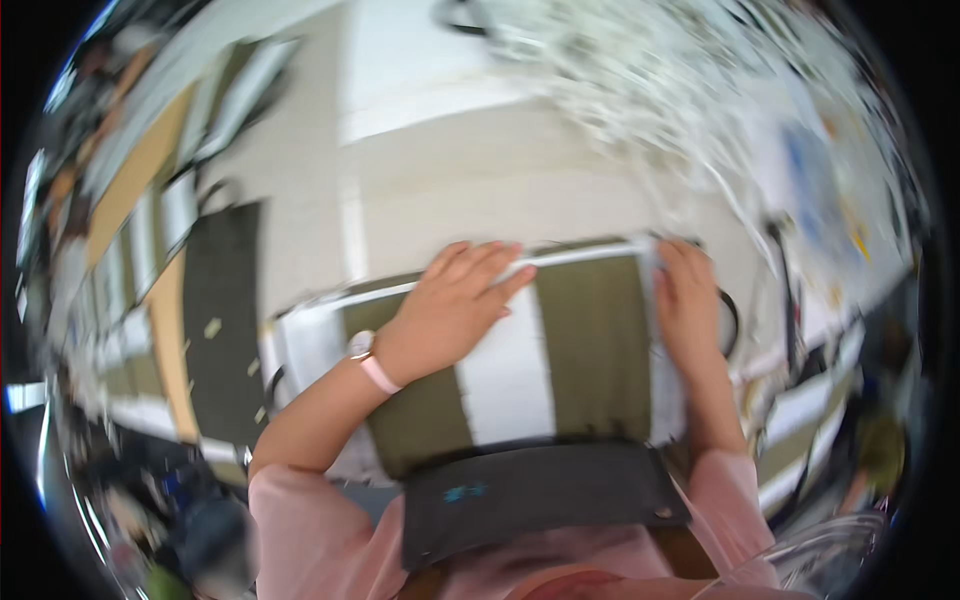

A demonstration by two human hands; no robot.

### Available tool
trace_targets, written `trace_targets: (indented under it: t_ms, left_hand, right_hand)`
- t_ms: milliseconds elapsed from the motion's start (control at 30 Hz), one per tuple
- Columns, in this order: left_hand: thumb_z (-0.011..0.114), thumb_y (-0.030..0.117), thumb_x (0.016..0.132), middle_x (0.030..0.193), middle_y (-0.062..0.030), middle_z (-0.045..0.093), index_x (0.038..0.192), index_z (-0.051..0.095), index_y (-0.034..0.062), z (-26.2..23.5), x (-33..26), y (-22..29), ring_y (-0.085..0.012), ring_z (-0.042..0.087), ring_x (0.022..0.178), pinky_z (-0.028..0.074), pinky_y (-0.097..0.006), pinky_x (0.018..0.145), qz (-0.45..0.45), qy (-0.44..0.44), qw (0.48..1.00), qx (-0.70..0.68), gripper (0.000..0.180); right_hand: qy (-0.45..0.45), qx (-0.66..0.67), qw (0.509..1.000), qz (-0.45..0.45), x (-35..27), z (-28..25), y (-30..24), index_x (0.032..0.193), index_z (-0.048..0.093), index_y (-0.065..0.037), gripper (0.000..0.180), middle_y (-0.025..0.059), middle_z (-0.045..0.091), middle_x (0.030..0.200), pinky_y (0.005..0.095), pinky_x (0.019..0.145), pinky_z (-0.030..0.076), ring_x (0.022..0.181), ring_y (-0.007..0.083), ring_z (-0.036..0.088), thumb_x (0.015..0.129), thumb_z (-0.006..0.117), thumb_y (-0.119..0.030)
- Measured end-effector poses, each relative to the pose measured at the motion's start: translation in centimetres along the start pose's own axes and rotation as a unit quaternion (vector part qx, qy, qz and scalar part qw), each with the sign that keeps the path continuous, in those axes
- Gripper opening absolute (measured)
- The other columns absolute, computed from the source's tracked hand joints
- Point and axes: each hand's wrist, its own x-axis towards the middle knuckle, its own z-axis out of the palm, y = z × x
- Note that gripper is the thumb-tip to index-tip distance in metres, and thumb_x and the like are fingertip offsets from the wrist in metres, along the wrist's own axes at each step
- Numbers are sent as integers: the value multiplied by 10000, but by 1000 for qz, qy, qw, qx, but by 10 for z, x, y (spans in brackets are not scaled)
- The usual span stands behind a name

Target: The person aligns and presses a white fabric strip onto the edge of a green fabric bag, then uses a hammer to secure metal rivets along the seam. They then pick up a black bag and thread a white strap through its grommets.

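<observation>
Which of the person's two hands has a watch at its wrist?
The left hand, lying over the striped olive-and-white fabric: a pink-strapped watch circles its wrist, whereas the wrist of the right hand is bare.

A pale worktable [470,175] with fabric and straps on it.
On my remote view, a green-and-white striped fabric piece [600,350] lies along the near side. Far right, I see a tangled, blurred heap of white straps [640,90], with something blue [812,175] near it. Leftward, I make out a dark panel [222,320] beside a tan strip [168,320].
</observation>
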Motion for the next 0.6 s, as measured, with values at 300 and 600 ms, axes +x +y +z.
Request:
trace_targets:
  t_ms: [300, 600]
  left_hand:
    - [578, 460, 989, 1649, -153, 290, 1577, 363, 156, 9, -133, 2, -368, 240, 1531, 197, -600, 1215, -235, 77, 960, 130, 696]
    - [547, 586, 966, 1646, -214, 266, 1585, 331, 102, 33, -143, 26, -425, 187, 1539, 125, -621, 1223, -210, 121, 966, 86, 815]
  right_hand:
    - [-10, -108, 990, -92, 3, 14, 46, 1339, 541, 41, 362, 245, 558, 1343, 493, 1072, 412, 1259, 421, 512, 1019, 518, -128]
    - [-175, -224, 958, 28, 21, -4, -28, 1350, 542, 70, 403, 262, 540, 1412, 487, 1102, 403, 1307, 427, 504, 1021, 548, -162]
